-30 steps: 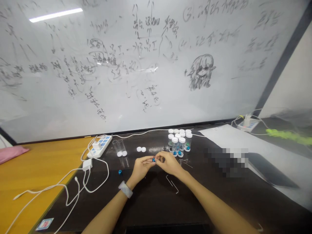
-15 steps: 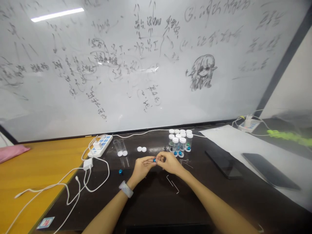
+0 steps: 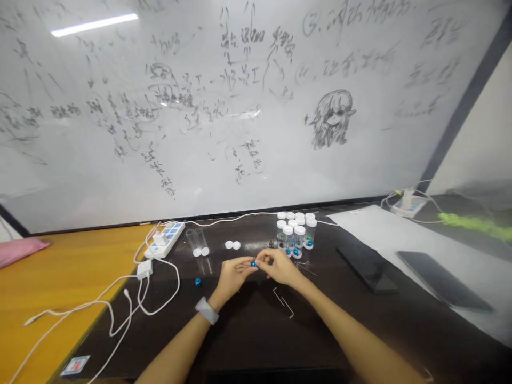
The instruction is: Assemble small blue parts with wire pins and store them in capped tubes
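Both hands busy, low over the middle of the table (image 3: 244, 346). Left hand (image 3: 234, 278) grips a small blue piece (image 3: 253, 263) in its fingertips; right hand (image 3: 280, 266) has thumb and forefinger pinched on the same piece from its right side, exact contact too small to tell. So the piece is between the hands, off the table.

Containers: cluster of clear jars (image 3: 299, 238) with white lids, upright near the table's back edge, right of middle. Two front jars each show blue at the bottom; the rightmost has green above blue; the front-left one has something dark, unclear. Rear jars mostly hidden, lids showing. Two clear tubes (image 3: 200, 240) stand near the back edge toward the left, white caps at their lower ends. Two loose white caps (image 3: 232, 245) lie side by side between tubes and jars.

Second blue piece (image 3: 198, 282) sits toward the table's left edge, left of the left hand. Small dark part (image 3: 271, 244) just left of the jars. Two L-shaped keys (image 3: 287, 307) lie nearer the front edge, below the right hand. Black phone (image 3: 367, 270) toward the right edge.
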A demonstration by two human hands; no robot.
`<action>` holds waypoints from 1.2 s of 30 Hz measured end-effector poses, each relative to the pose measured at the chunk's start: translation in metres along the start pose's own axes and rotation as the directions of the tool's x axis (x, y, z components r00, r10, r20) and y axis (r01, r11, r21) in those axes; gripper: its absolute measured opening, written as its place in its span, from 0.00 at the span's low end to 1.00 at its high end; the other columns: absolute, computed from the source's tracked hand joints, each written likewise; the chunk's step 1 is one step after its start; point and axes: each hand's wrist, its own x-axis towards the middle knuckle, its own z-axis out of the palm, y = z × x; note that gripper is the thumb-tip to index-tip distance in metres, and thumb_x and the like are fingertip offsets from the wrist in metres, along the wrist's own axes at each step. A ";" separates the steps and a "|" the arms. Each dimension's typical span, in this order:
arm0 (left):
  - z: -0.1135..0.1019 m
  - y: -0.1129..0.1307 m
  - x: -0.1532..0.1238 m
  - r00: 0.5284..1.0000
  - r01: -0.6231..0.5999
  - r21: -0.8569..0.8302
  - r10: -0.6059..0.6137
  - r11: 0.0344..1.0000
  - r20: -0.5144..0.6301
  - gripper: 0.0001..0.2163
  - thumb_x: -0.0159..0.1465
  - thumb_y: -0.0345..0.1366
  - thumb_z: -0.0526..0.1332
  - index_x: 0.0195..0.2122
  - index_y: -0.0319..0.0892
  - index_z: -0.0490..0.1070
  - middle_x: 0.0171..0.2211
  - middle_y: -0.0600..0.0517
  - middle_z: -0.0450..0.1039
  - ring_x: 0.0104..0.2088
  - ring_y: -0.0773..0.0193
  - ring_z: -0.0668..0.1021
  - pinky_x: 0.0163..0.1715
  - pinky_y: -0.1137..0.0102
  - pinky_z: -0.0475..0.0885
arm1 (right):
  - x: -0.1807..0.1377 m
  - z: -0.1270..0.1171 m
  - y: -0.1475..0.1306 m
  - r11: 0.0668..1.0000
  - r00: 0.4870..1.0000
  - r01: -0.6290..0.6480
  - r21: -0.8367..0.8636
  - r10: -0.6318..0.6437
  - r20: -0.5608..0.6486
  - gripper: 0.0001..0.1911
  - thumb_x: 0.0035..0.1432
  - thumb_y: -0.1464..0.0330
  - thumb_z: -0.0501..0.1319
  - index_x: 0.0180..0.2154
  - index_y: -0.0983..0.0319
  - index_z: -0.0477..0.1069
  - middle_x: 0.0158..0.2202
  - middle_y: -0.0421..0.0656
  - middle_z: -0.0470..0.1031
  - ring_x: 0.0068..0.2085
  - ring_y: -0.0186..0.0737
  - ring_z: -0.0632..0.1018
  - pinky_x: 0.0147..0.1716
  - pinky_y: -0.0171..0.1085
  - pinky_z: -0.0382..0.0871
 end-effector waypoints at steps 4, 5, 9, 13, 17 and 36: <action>0.001 0.000 0.001 1.000 0.016 -0.035 -0.016 0.999 -0.011 0.16 0.52 0.39 0.73 0.40 0.37 0.80 0.34 0.45 0.83 0.37 0.53 0.84 0.42 0.60 0.80 | 0.000 0.003 -0.002 0.997 0.996 0.070 -0.044 -0.073 -0.059 0.07 0.59 0.67 0.61 0.30 0.61 0.75 0.24 0.39 0.75 0.21 0.33 0.74 0.21 0.30 0.67; 0.000 0.000 0.001 0.999 0.029 -0.057 -0.030 0.998 -0.012 0.17 0.51 0.39 0.73 0.40 0.37 0.79 0.34 0.45 0.83 0.36 0.53 0.84 0.42 0.61 0.80 | 0.000 0.003 -0.002 0.998 0.996 0.061 -0.032 -0.062 -0.065 0.08 0.59 0.66 0.61 0.31 0.61 0.75 0.25 0.40 0.75 0.21 0.33 0.74 0.20 0.30 0.67; 0.000 0.002 0.002 0.994 0.103 -0.137 -0.105 0.985 -0.007 0.18 0.50 0.38 0.75 0.40 0.36 0.79 0.34 0.45 0.82 0.36 0.56 0.84 0.42 0.64 0.79 | 0.001 0.004 0.001 0.992 0.998 -0.049 0.112 0.052 -0.030 0.11 0.60 0.61 0.61 0.34 0.62 0.75 0.26 0.39 0.75 0.18 0.33 0.74 0.15 0.29 0.65; -0.001 0.006 0.001 0.991 0.128 -0.192 -0.132 0.973 -0.007 0.19 0.49 0.38 0.75 0.41 0.36 0.79 0.34 0.45 0.82 0.37 0.56 0.83 0.42 0.65 0.79 | 0.003 0.002 0.004 0.974 0.996 -0.084 0.208 0.082 0.021 0.15 0.59 0.57 0.62 0.35 0.63 0.75 0.26 0.39 0.75 0.17 0.32 0.74 0.15 0.29 0.66; -0.002 0.008 0.002 0.992 0.117 -0.212 -0.123 0.970 -0.018 0.18 0.49 0.37 0.75 0.40 0.36 0.79 0.34 0.45 0.82 0.36 0.56 0.83 0.42 0.65 0.79 | 0.004 0.003 0.008 0.939 0.995 -0.100 0.329 0.090 0.047 0.16 0.58 0.55 0.64 0.35 0.63 0.75 0.23 0.37 0.71 0.18 0.30 0.72 0.17 0.29 0.68; -0.001 0.009 0.000 0.996 0.088 -0.225 -0.089 0.970 0.009 0.18 0.49 0.37 0.75 0.40 0.36 0.79 0.33 0.46 0.82 0.35 0.58 0.83 0.41 0.65 0.79 | 0.004 -0.001 0.009 0.976 0.999 -0.029 0.218 0.021 0.038 0.15 0.60 0.57 0.63 0.35 0.62 0.76 0.26 0.39 0.74 0.17 0.30 0.71 0.16 0.30 0.64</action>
